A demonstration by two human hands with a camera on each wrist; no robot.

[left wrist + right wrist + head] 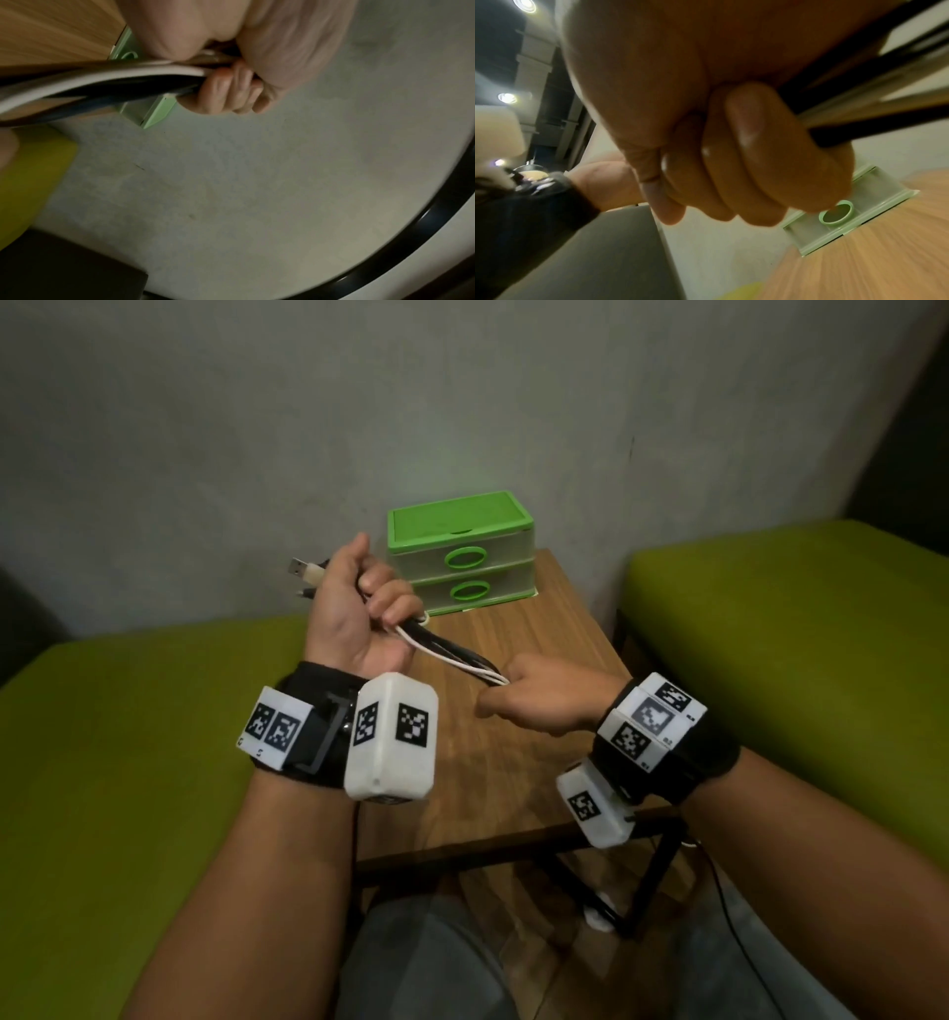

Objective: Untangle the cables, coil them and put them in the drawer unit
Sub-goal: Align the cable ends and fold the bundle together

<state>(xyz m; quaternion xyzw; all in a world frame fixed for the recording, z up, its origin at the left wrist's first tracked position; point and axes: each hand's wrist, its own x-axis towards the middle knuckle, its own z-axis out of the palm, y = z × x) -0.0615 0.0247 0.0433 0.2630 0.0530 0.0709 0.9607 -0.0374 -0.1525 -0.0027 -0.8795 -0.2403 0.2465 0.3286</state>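
Cables (447, 654): our left hand (354, 603) and right hand (544, 698) fist them taut, apparently for coiling; drawer unit (462, 552) shut.

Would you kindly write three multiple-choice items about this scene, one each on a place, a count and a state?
1. Where does the drawer unit stand?
A. on the green seat
B. at the table's far end by the wall
C. on the floor

2. How many drawers show on its front?
A. two
B. three
C. four

3. What are the hands doing?
A. both resting open
B. one opening a drawer
C. left hand and right hand both gripping the cables

Answers: 1 B, it sits on wood against the wall; 2 A, two oval handles; 3 C, the bundle stretches between two closed fists.
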